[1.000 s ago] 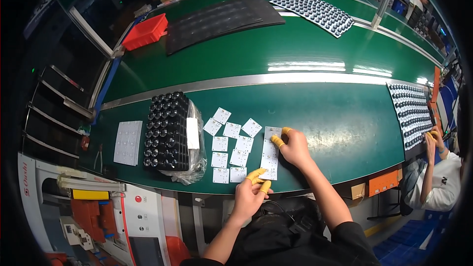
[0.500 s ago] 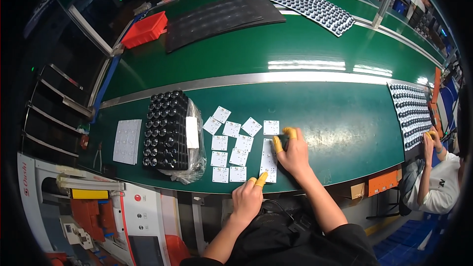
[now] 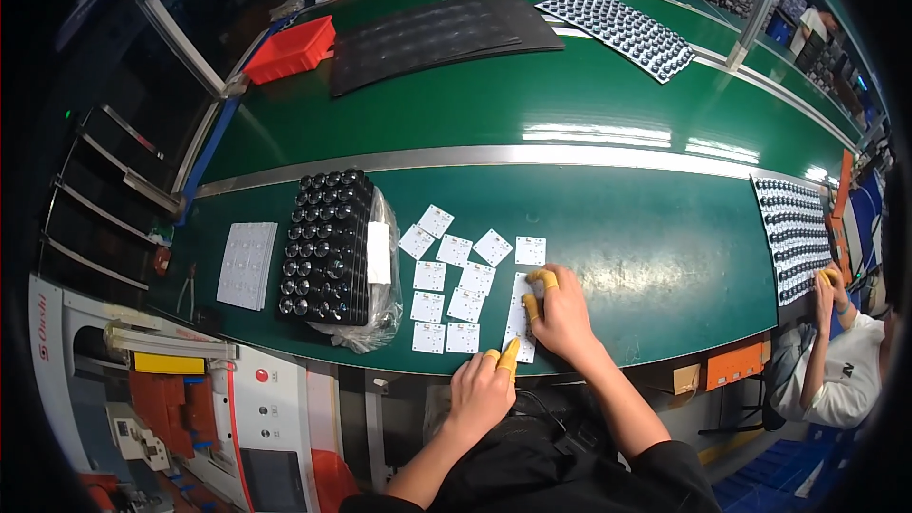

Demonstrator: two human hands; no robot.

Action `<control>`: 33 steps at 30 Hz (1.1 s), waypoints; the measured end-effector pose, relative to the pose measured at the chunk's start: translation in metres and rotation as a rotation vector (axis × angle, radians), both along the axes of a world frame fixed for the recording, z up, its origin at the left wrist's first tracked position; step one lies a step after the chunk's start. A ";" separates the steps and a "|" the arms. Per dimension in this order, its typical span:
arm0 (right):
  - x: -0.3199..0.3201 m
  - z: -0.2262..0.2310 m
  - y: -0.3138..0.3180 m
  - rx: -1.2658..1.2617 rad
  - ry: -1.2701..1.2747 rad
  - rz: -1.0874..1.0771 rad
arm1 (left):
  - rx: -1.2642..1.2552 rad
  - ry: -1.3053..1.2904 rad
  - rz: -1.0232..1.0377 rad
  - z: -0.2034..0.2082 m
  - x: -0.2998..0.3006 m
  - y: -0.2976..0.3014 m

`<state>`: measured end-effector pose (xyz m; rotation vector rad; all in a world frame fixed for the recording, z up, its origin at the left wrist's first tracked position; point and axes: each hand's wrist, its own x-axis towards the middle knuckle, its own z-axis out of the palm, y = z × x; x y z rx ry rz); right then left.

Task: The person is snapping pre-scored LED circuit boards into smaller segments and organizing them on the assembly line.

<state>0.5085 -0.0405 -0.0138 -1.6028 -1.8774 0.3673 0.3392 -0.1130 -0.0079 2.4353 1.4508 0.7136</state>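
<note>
A strip of white circuit boards [image 3: 516, 319] lies upright in front of me on the green bench. My left hand [image 3: 484, 386], yellow covers on its fingertips, pinches the strip's near end. Farther up, my right hand [image 3: 560, 312] has its yellow-covered thumb and forefinger closed on the strip's right side, hiding part of it. Just beyond the strip's far end lies a single square white circuit board [image 3: 530, 251]. Several more separate square boards [image 3: 429, 306] are spread to the left, some in rough columns and some tilted.
Left of the boards stands a stack of black trays with round lenses [image 3: 328, 237] in clear plastic wrap. Beside it lies a pile of white board sheets [image 3: 247, 264]; tweezers [image 3: 187, 293] rest farther left. At right, a co-worker's hands [image 3: 828, 283] touch a lens-covered panel [image 3: 790, 237].
My right hand has come down from near the single square board onto the strip, its fingers drawing closer together. My left hand stays at the near end. The whole view has shifted slightly.
</note>
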 end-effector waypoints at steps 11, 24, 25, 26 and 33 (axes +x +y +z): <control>0.001 0.013 0.007 -0.225 0.002 0.062 | 0.037 0.055 0.006 -0.006 -0.001 -0.017; -0.008 0.019 -0.009 0.112 0.015 0.127 | 0.005 0.235 0.103 -0.028 -0.001 -0.040; -0.003 0.016 -0.015 0.022 0.053 0.204 | 0.005 0.237 0.099 -0.029 0.000 -0.040; -0.003 0.015 -0.019 0.034 0.056 0.226 | 0.015 0.246 0.101 -0.026 -0.001 -0.041; -0.014 0.008 -0.007 0.089 0.054 0.219 | -0.027 0.242 0.123 -0.029 0.003 -0.044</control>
